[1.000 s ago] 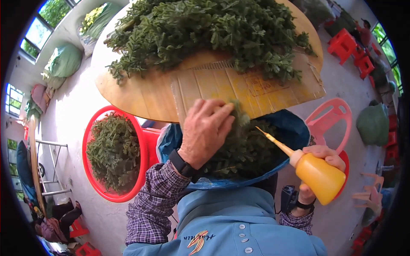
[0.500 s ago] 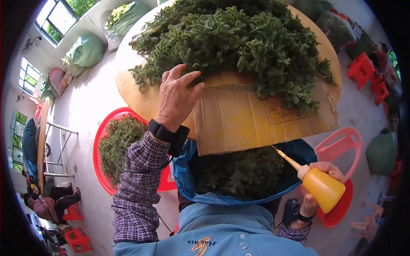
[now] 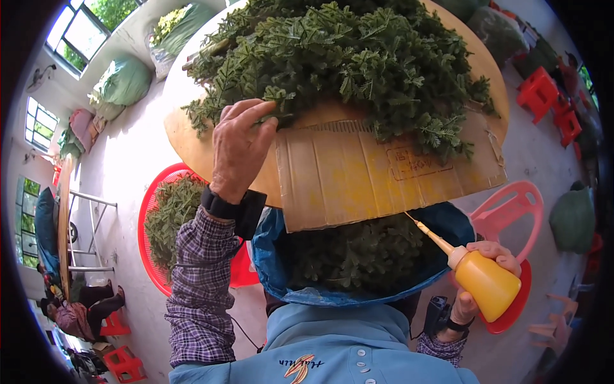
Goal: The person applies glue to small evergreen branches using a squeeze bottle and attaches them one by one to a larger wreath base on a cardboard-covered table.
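My left hand point(image 3: 242, 150) is over the near left edge of a heap of green fir sprigs point(image 3: 345, 61). Its thumb and forefinger are apart, close to the sprig tips, and I see nothing held between them. On the right, my right hand point(image 3: 492, 253) wraps round a yellow squeeze bottle point(image 3: 484, 285). The bottle tilts so its long thin nozzle points up and left, the tip at the lower edge of a yellow-stained cardboard sheet point(image 3: 345, 185). Below the cardboard, a blue bag point(image 3: 265, 256) stands open in front of my body, with more green sprigs inside.
The heap and cardboard lie on a round wooden table point(image 3: 185, 137). A red basket point(image 3: 142, 224) of cut sprigs stands to the left. Right of the bag is a pink plastic chair point(image 3: 511, 208). Red stools point(image 3: 537, 93) and filled sacks point(image 3: 125, 81) line the sides; another person point(image 3: 77, 317) sits far left.
My left hand has shifted left, its fingers drawn closer together beside the sprigs. The bottle stays in my right hand, nearly unmoved, and the whole view has turned slightly.
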Demonstrator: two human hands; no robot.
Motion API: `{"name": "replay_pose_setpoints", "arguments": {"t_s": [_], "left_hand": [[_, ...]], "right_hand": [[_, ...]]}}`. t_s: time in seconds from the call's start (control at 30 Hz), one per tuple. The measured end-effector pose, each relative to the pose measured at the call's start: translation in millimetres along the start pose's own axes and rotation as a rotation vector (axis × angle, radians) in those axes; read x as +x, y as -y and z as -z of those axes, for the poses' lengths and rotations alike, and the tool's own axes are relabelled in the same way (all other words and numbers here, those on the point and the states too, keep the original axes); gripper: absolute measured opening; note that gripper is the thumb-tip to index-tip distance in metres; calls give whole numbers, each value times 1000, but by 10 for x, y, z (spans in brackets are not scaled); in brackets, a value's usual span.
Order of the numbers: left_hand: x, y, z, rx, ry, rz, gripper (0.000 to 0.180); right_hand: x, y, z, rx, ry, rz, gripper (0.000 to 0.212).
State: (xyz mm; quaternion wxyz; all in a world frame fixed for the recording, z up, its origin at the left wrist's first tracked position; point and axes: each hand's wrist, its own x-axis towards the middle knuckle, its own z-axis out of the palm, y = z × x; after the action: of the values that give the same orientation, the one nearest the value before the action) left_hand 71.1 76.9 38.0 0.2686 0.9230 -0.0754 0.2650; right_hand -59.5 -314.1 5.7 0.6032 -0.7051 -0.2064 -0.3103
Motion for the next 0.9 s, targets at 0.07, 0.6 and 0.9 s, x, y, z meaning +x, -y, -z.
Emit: {"name": "replay_pose_setpoints", "arguments": {"t_s": [0.07,0.6,0.9], "left_hand": [[-20,-108,142,-143,-5,67,30],[-511,-124,51,-908,328,410,26],[-584,-507,-196,-283,99,90,24]], "right_hand": [[18,-34,20,9,-5,46,76],[-8,-37,132,56,-51,54,80],[116,-8,-47,96,4,127,81]]}}
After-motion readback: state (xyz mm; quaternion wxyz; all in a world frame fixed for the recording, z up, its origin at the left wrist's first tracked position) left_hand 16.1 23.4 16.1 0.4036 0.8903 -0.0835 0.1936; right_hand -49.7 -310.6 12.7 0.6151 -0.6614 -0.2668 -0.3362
